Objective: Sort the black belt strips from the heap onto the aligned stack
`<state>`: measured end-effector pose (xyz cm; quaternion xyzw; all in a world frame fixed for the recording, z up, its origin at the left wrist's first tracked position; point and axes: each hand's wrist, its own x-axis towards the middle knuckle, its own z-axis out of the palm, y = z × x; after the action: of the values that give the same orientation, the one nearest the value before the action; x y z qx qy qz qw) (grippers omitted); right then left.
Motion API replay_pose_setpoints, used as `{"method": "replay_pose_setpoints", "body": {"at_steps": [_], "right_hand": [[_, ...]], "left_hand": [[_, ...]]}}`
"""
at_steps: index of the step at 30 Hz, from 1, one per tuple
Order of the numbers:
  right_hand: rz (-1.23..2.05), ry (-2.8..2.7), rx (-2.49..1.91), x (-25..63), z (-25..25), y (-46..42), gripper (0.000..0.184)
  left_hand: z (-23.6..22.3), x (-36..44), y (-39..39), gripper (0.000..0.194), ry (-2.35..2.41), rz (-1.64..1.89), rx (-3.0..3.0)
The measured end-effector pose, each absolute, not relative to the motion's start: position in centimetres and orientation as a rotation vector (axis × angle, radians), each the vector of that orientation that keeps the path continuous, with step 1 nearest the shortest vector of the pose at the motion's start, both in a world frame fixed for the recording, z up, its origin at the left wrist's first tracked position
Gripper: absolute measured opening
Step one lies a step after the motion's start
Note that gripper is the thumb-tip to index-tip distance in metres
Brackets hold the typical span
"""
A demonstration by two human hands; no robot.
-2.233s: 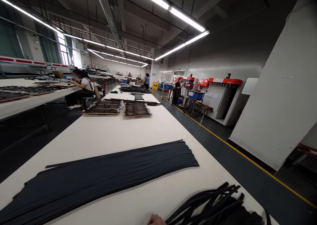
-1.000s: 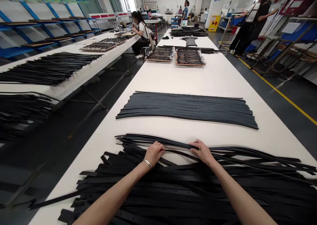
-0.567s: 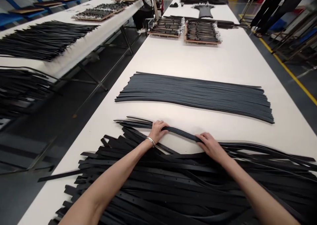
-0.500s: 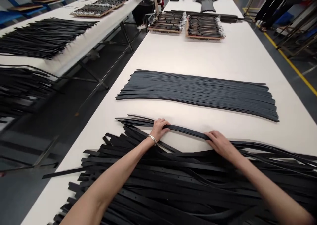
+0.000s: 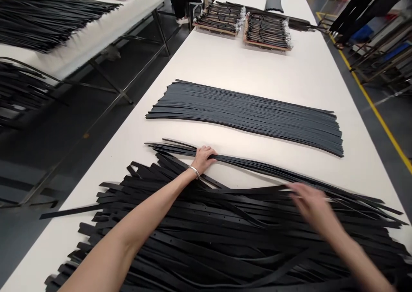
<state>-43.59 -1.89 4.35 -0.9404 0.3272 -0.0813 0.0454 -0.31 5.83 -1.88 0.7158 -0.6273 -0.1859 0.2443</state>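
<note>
A big loose heap of black leather straps [image 5: 206, 236] covers the near end of the long white table [image 5: 225, 64]. My left hand [image 5: 203, 158], with a thin bracelet at the wrist, is closed on a small bundle of straps [image 5: 257, 168] lying along the heap's far edge. My right hand [image 5: 310, 204] is over the heap further right, smeared by motion, so its fingers cannot be read. Beyond the bundle lies a neat flat row of dark straps [image 5: 247, 114].
Two wooden trays of buckled straps [image 5: 267, 32] stand further up the table. A second white table [image 5: 96, 30] at the left carries more black straps, with a dark aisle between. A yellow floor line [image 5: 376, 112] runs along the right side.
The view dropped from the hall to the table. My right hand slid right along the bundle and down over the heap. The left hand stayed on the bundle's left part.
</note>
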Motion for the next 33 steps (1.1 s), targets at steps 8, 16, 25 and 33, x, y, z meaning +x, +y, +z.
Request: {"method": "replay_pose_setpoints", "body": {"at_steps": [8, 16, 25, 33], "right_hand": [[-0.159, 0.529, -2.811, -30.6, 1.0, 5.6, 0.022], [-0.366, 0.854, -3.053, -27.3, -0.3, 0.4, 0.023], [-0.468, 1.119, -2.843, -27.3, 1.1, 0.7, 0.022], [-0.063, 0.793, -2.518, -32.1, 4.1, 9.7, 0.028]], "left_hand": [[-1.7, -0.2, 5.8, 0.015, -1.765, -0.457, 2.004], [-0.9, -1.2, 6.1, 0.019, -1.916, -0.381, 2.078], [-1.5, -0.5, 7.6, 0.044, -2.291, -0.212, 1.874], [-0.8, -1.7, 7.2, 0.046, -2.181, -0.129, 2.045]]}}
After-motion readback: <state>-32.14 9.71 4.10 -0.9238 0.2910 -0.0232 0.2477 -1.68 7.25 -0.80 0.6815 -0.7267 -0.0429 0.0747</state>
